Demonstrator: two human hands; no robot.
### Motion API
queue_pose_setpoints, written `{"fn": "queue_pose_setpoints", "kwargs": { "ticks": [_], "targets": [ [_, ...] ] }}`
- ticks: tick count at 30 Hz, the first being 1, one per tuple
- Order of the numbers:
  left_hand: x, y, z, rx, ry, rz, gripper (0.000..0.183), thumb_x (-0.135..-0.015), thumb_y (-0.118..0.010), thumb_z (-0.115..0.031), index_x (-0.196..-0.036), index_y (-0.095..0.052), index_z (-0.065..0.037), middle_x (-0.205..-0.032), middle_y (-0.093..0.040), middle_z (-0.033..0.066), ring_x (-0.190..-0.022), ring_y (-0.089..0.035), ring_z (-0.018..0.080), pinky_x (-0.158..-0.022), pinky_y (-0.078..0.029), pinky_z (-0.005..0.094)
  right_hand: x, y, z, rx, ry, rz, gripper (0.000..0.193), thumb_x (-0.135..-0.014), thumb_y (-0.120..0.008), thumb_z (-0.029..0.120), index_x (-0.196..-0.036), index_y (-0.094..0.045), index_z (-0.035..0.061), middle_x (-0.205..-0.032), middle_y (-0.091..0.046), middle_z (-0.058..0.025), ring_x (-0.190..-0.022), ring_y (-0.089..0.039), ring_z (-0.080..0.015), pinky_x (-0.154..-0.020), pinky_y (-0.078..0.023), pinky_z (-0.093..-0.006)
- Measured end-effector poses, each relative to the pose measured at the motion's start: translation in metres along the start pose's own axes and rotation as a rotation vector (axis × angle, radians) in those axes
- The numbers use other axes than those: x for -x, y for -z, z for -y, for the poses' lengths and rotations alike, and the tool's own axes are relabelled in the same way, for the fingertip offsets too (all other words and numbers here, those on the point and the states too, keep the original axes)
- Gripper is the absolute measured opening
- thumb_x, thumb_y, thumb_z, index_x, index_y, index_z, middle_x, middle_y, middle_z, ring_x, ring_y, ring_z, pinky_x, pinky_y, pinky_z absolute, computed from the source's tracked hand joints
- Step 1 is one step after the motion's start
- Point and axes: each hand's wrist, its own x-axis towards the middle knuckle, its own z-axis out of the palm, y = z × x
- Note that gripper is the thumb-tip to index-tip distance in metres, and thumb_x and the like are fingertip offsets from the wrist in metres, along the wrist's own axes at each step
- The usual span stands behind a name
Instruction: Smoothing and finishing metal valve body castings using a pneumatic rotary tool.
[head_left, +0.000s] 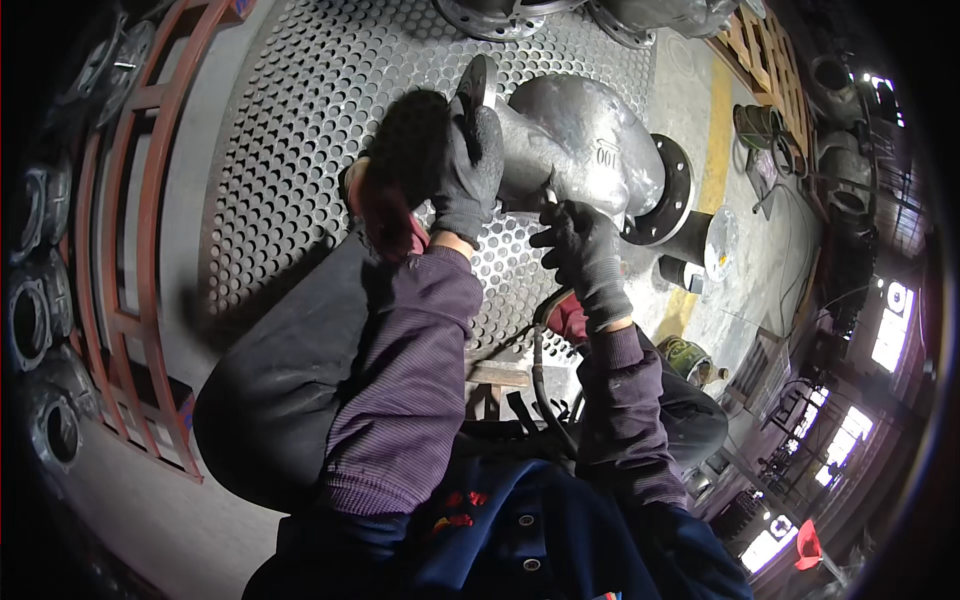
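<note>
A big grey cast valve body [580,130] with round black flanges lies on a perforated steel table [300,120]. My left hand [466,170], in a dark grey glove, is clamped over the body's left flange [476,80] and neck. My right hand [585,255], also gloved, is closed around a small hand tool whose tip touches the underside of the casting. A black hose [540,375] runs down from that tool toward my lap. My left foot in a black and red shoe [395,180] is propped on the table beside the left hand.
A red steel rack [130,250] with round castings stands along the left. More flanged castings [500,15] sit at the table's far edge. To the right are a black cylinder with a metal disc [705,245], a yellow floor line [715,130] and cluttered parts.
</note>
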Motion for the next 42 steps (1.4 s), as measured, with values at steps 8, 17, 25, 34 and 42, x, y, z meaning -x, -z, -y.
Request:
{"fn": "queue_pose_setpoints", "kwargs": {
  "ticks": [8,17,25,34,42],
  "targets": [
    [0.002,-0.004,-0.008,0.001,0.052,0.027,0.051,-0.098,-0.047,-0.034,-0.127,-0.049,0.007,-0.121,-0.056,0.0267,-0.114,-0.054,0.0368,-0.097,-0.043,0.0377,-0.009,0.001,-0.013,0.086,0.036,-0.041,0.027,-0.098,-0.048,0.029,-0.099,-0.055,0.003,-0.071,-0.065,-0.0094,-0.047,-0.059,-0.0149,-0.037,-0.041,-0.0253],
    [-0.001,0.003,-0.013,0.061,0.171,0.092,0.051,-0.097,-0.047,-0.035,-0.129,-0.048,0.004,-0.125,-0.053,0.027,-0.117,-0.052,0.0374,-0.099,-0.041,0.0379,-0.008,0.013,-0.018,0.15,0.273,-0.048,0.023,-0.095,-0.048,0.019,-0.104,-0.06,0.0011,-0.067,-0.066,-0.008,-0.051,-0.063,-0.0164,-0.043,-0.046,-0.0302],
    [-0.001,0.005,-0.016,-0.046,0.131,0.105,0.052,-0.097,-0.045,-0.037,-0.13,-0.047,0.004,-0.128,-0.052,0.0262,-0.121,-0.05,0.0372,-0.103,-0.038,0.0391,-0.016,0.018,0.017,0.96,0.609,-0.25,0.021,-0.084,-0.054,0.019,-0.093,-0.066,0.0048,-0.076,-0.068,-0.0158,-0.071,-0.068,-0.0319,-0.062,-0.053,-0.0428],
    [-0.001,0.001,-0.011,-0.052,0.061,0.057,0.055,-0.097,-0.044,-0.039,-0.129,-0.048,0.005,-0.126,-0.053,0.0272,-0.119,-0.051,0.0381,-0.102,-0.038,0.0404,-0.02,0.011,0.003,1.117,0.616,-0.243,0.018,-0.081,-0.057,0.017,-0.089,-0.067,0.0055,-0.074,-0.067,-0.0143,-0.07,-0.068,-0.028,-0.062,-0.054,-0.0402],
    [0.001,-0.001,0.002,0.03,0.136,0.079,0.06,-0.095,-0.048,-0.041,-0.133,-0.043,0.005,-0.125,-0.052,0.0287,-0.118,-0.05,0.0399,-0.1,-0.039,0.0418,0.001,0.01,0.043,0.202,0.034,0.066,0.026,-0.096,-0.047,0.017,-0.115,-0.058,0.003,-0.074,-0.069,-0.0087,-0.049,-0.059,-0.0098,-0.037,-0.042,-0.0235]
  ]
}}
